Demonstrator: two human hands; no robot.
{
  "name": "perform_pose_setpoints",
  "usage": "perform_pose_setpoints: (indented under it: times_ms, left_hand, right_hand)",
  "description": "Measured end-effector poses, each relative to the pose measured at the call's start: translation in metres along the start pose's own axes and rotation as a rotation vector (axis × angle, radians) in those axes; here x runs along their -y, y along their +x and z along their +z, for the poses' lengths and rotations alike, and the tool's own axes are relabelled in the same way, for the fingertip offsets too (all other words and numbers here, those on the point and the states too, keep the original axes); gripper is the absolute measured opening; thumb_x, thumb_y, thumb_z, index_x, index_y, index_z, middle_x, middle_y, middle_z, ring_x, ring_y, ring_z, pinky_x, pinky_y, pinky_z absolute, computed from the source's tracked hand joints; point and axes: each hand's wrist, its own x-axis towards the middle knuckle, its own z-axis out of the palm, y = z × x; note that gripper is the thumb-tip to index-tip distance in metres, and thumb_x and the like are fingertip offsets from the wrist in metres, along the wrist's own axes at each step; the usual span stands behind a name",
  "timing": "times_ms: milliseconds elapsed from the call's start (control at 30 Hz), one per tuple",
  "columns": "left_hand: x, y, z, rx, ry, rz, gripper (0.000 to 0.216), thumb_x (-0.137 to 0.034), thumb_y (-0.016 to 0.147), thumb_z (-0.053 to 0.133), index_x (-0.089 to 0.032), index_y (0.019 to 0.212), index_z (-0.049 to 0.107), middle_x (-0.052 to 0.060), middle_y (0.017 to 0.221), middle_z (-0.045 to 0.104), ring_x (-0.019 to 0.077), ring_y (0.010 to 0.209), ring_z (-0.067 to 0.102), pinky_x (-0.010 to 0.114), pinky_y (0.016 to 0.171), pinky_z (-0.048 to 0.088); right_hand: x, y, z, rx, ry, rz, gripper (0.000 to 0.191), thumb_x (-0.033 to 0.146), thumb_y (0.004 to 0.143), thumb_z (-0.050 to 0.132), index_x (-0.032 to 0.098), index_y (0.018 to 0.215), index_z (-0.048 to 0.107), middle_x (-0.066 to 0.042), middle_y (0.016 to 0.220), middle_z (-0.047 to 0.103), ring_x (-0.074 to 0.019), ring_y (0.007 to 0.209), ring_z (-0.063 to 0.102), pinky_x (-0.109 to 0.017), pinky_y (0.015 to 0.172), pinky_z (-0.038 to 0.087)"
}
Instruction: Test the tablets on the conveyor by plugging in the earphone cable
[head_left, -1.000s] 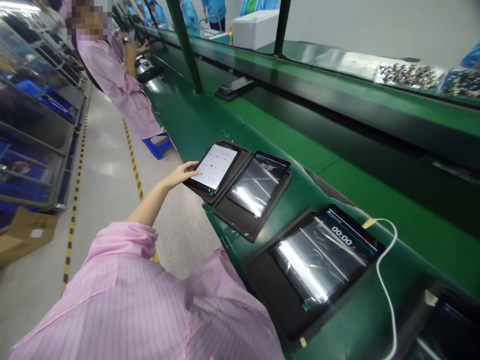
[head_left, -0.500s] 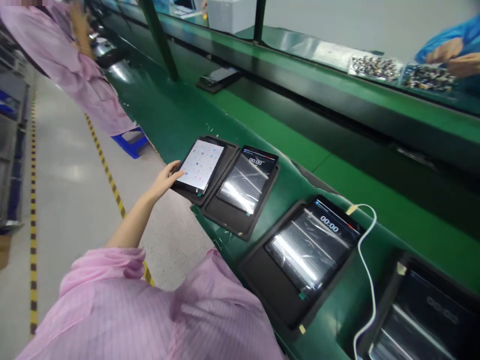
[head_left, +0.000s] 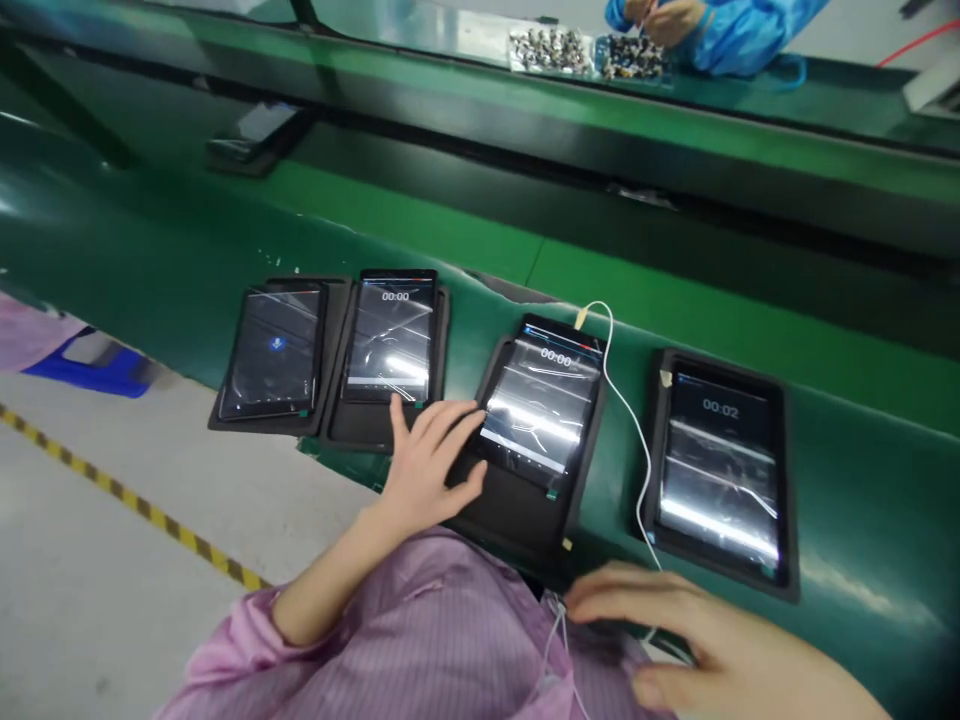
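Observation:
My left hand (head_left: 431, 468) has its fingers spread over the lower edges of two middle tablets, the second tablet (head_left: 391, 345) and the third tablet (head_left: 541, 400). Both screens read 00:00. Whether its fingertips touch the glass I cannot tell. My right hand (head_left: 675, 620), slightly blurred, is stretched out low at the right with thumb and fingers apart. Its fingertips are close to a white cord (head_left: 556, 608) in front of my shirt. A white cable (head_left: 634, 405) runs from the third tablet's top edge down behind this hand.
At the left end lies a tablet (head_left: 279, 350) with a blue microphone icon; at the right, another tablet (head_left: 720, 470) reads 00:02. Dark trays lie under the tablets on the green bench (head_left: 862, 480). Across the bench, a co-worker's hands (head_left: 667, 20) are near bags of small metal parts (head_left: 551, 50).
My view has swung right. My left hand has left the leftmost tablet and moved right. That tablet's white icon screen is now dark with a microphone icon. My right hand has come into view.

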Motion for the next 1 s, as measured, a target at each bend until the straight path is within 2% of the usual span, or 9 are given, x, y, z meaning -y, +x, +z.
perform_pose_setpoints:
  times_ms: [67, 200, 300, 367, 467, 567, 833, 900, 1000]
  left_hand:
    - [-0.009, 0.003, 0.010, 0.055, 0.029, 0.045, 0.043, -0.028, 0.087, 0.054, -0.026, 0.129, 0.054, 0.009, 0.118, 0.069, 0.0270, 0.111, 0.062, 0.054, 0.120, -0.008]
    - [-0.013, 0.002, 0.019, 0.122, 0.129, 0.107, 0.038, -0.030, 0.085, 0.055, -0.029, 0.122, 0.063, 0.010, 0.119, 0.067, 0.0292, 0.106, 0.060, 0.059, 0.118, -0.005]
    - [-0.012, -0.002, 0.020, 0.124, 0.163, 0.153, 0.034, -0.034, 0.086, 0.056, -0.028, 0.118, 0.066, 0.012, 0.121, 0.063, 0.0300, 0.108, 0.056, 0.061, 0.117, 0.000]
    - [-0.012, -0.004, 0.020, 0.122, 0.174, 0.167, 0.033, -0.036, 0.087, 0.055, -0.028, 0.116, 0.068, 0.013, 0.121, 0.061, 0.0306, 0.109, 0.054, 0.063, 0.115, 0.002]
    - [-0.013, -0.007, 0.020, 0.109, 0.176, 0.177, 0.031, -0.037, 0.089, 0.054, -0.028, 0.115, 0.070, 0.012, 0.122, 0.058, 0.0302, 0.111, 0.051, 0.064, 0.114, 0.005]
    - [-0.013, -0.008, 0.021, 0.098, 0.180, 0.192, 0.031, -0.036, 0.091, 0.052, -0.028, 0.115, 0.070, 0.013, 0.123, 0.055, 0.0293, 0.114, 0.049, 0.063, 0.114, 0.005]
    - [-0.014, -0.012, 0.022, 0.104, 0.148, 0.133, 0.044, -0.036, 0.091, 0.049, -0.023, 0.132, 0.059, 0.015, 0.128, 0.054, 0.0317, 0.119, 0.046, 0.063, 0.115, 0.006]
    - [-0.018, -0.013, 0.022, 0.114, 0.154, 0.087, 0.046, -0.034, 0.091, 0.049, -0.021, 0.135, 0.056, 0.016, 0.132, 0.053, 0.0327, 0.122, 0.045, 0.065, 0.114, 0.007]
    - [-0.029, -0.016, 0.022, 0.135, 0.177, 0.005, 0.048, -0.030, 0.090, 0.049, -0.016, 0.136, 0.053, 0.019, 0.137, 0.052, 0.0340, 0.124, 0.046, 0.065, 0.113, 0.014]
  right_hand:
    - [-0.014, -0.022, 0.018, -0.035, 0.087, 0.084, 0.037, 0.054, 0.087, 0.067, 0.037, 0.120, 0.070, -0.007, 0.116, 0.070, -0.0269, 0.107, 0.067, -0.038, 0.095, 0.055]
    - [-0.048, -0.056, 0.058, -0.320, 0.108, 0.228, 0.031, 0.055, 0.089, 0.064, 0.030, 0.102, 0.077, -0.009, 0.098, 0.074, -0.0272, 0.092, 0.070, -0.036, 0.084, 0.059]
    - [-0.058, -0.048, 0.082, -0.543, 0.111, 0.232, 0.033, 0.054, 0.092, 0.060, 0.024, 0.097, 0.074, -0.007, 0.085, 0.069, -0.0213, 0.076, 0.067, -0.030, 0.072, 0.059]
    - [-0.057, -0.034, 0.090, -0.577, 0.116, 0.186, 0.035, 0.052, 0.095, 0.056, 0.024, 0.112, 0.069, -0.008, 0.097, 0.068, -0.0173, 0.073, 0.065, -0.027, 0.071, 0.058]
    - [-0.049, -0.016, 0.091, -0.426, 0.094, 0.061, 0.033, 0.047, 0.100, 0.051, 0.029, 0.122, 0.066, -0.008, 0.120, 0.065, -0.0182, 0.094, 0.067, -0.027, 0.087, 0.055]
    - [-0.046, -0.011, 0.088, -0.347, 0.061, -0.048, 0.033, 0.043, 0.103, 0.043, 0.027, 0.109, 0.072, -0.006, 0.107, 0.070, -0.0187, 0.102, 0.067, -0.024, 0.089, 0.054]
    - [-0.051, -0.029, 0.087, -0.498, -0.123, -0.018, 0.033, 0.037, 0.105, 0.041, 0.025, 0.109, 0.072, -0.005, 0.098, 0.072, -0.0183, 0.085, 0.072, -0.022, 0.074, 0.059]
    - [-0.037, -0.033, 0.078, -0.569, -0.210, -0.066, 0.030, 0.031, 0.104, 0.043, 0.029, 0.121, 0.068, -0.004, 0.105, 0.072, -0.0186, 0.092, 0.072, -0.021, 0.078, 0.059]
    - [0.000, -0.026, 0.054, -0.643, -0.359, -0.276, 0.039, 0.027, 0.100, 0.050, 0.035, 0.138, 0.056, -0.003, 0.111, 0.071, -0.0206, 0.095, 0.071, -0.021, 0.078, 0.061]
